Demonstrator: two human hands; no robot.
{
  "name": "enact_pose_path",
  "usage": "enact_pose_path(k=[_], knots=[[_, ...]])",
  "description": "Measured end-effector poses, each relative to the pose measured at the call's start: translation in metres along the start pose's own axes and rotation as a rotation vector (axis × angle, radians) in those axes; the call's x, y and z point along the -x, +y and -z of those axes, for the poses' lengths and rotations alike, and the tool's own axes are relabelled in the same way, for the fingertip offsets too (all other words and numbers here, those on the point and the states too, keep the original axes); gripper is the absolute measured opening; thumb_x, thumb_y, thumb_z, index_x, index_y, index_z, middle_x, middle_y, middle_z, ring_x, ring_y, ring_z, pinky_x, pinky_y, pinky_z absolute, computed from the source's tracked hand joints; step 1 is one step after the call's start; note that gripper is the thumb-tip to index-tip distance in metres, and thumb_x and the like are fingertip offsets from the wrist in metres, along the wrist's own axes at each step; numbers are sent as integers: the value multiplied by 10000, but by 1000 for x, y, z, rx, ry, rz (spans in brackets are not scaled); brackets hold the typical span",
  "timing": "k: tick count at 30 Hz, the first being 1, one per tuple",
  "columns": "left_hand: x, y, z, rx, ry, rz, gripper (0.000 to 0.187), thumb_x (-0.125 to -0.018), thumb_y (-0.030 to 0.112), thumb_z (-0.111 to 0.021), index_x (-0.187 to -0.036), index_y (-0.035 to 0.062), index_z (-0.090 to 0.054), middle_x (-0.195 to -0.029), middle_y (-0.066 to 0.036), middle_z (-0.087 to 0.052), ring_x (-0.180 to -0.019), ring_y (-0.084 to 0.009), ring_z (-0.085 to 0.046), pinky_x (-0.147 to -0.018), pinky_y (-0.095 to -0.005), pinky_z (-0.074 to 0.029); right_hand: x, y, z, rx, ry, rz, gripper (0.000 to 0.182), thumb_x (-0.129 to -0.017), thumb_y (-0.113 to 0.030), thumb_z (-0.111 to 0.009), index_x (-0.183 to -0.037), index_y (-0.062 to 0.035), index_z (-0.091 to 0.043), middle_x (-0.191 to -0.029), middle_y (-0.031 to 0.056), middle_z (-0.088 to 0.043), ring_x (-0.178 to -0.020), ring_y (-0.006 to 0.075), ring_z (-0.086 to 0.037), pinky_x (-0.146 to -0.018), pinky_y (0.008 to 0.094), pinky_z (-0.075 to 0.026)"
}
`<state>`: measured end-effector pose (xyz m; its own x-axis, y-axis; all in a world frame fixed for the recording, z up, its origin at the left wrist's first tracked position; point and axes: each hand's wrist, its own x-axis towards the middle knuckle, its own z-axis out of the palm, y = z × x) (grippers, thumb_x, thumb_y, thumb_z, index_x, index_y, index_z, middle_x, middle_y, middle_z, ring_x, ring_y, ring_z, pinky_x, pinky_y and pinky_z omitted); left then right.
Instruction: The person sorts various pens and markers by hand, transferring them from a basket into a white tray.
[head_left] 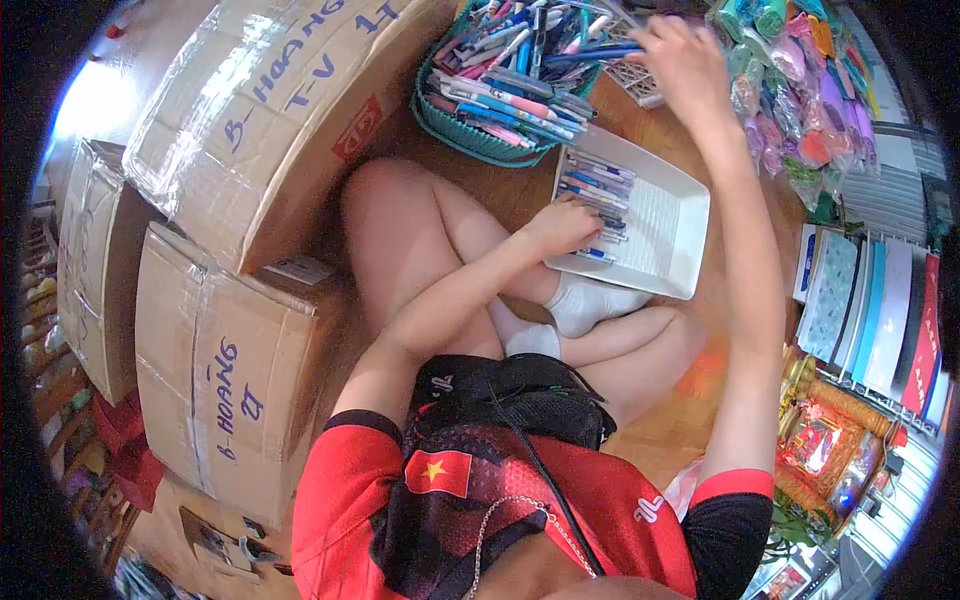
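Note:
A white tray (683, 225) lies on the floor before my crossed legs, with a row of pens (598, 180) stacked along its left side. My left hand (568, 226) is over this row, its curled fingers closed on some of the pens; the fingertips are partly hidden. Beyond the tray stands a green basket (470, 138) heaped with loose pens of many colours. At its right edge my right hand (685, 68) is raised, fingers bent around the ends of blue pens (598, 50) that reach over the heap; slight blur softens the fingertips.
Large cardboard boxes (225, 365) are stacked on the left, close to my knee. A white lattice basket (636, 82) sits under my right hand. Plastic-wrapped colourful items (800, 90) fill the upper right. A red and gold ornate object (822, 440) stands at the right.

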<state>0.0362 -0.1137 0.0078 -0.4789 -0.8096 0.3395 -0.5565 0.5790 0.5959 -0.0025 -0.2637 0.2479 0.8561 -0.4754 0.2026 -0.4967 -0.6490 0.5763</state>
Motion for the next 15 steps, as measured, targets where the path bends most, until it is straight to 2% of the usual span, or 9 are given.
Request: enact_pose_path(k=[4,7,8,10,11,13,15], knots=[[2,-5,4,131,83,14,145,-824,184,-536,-868,89,-636,-868,-93,-626,-853,-269,-599,-807,-394,-445,46,24,19,-91,53,-137,233,-776,-298,-614,-939,-140,-664,-889,19,-616,-905,197,-561,-753,333,-411],[-2,0,8,360,145,265,172,-848,170,-515,-898,56,-633,-920,-123,-634,-817,-313,-605,-733,-396,-477,93,28,34,-219,-27,-281,250,-796,-295,-598,-983,-140,-657,-890,23,-604,-890,214,-553,-744,335,-402],[-4,2,14,487,251,250,230,-899,186,-463,-1010,32,-594,-922,-137,-637,-743,-299,-621,-655,-374,-493,112,24,35,-258,-66,-323,258,-799,-295,-597,-999,-141,-654,-890,24,-602,-889,220,-551,-745,338,-401],[-8,14,25,846,339,535,305,-937,246,-380,-1065,20,-540,-864,-197,-612,-730,-347,-613,-666,-438,-472,146,10,35,-333,-147,-422,263,-808,-295,-595,-1008,-134,-653,-898,32,-603,-889,231,-550,-745,356,-402],[-6,12,27,833,319,540,327,-954,244,-351,-1140,19,-499,-880,-191,-615,-717,-347,-613,-667,-426,-474,166,2,26,-340,-168,-451,265,-807,-294,-597,-1006,-128,-654,-904,35,-605,-886,233,-551,-746,360,-404],[-5,15,30,900,454,483,307,-950,222,-364,-1120,19,-517,-914,-183,-615,-776,-340,-614,-692,-413,-476,207,-16,5,-350,-201,-511,269,-804,-293,-603,-1000,-117,-655,-917,42,-610,-881,238,-553,-747,368,-408],[-5,16,37,726,450,369,291,-934,229,-409,-1100,27,-538,-939,-181,-615,-823,-326,-610,-711,-406,-477,234,-37,-9,-455,-261,-599,260,-793,-279,-623,-977,-100,-664,-924,61,-623,-883,251,-562,-757,374,-412]])
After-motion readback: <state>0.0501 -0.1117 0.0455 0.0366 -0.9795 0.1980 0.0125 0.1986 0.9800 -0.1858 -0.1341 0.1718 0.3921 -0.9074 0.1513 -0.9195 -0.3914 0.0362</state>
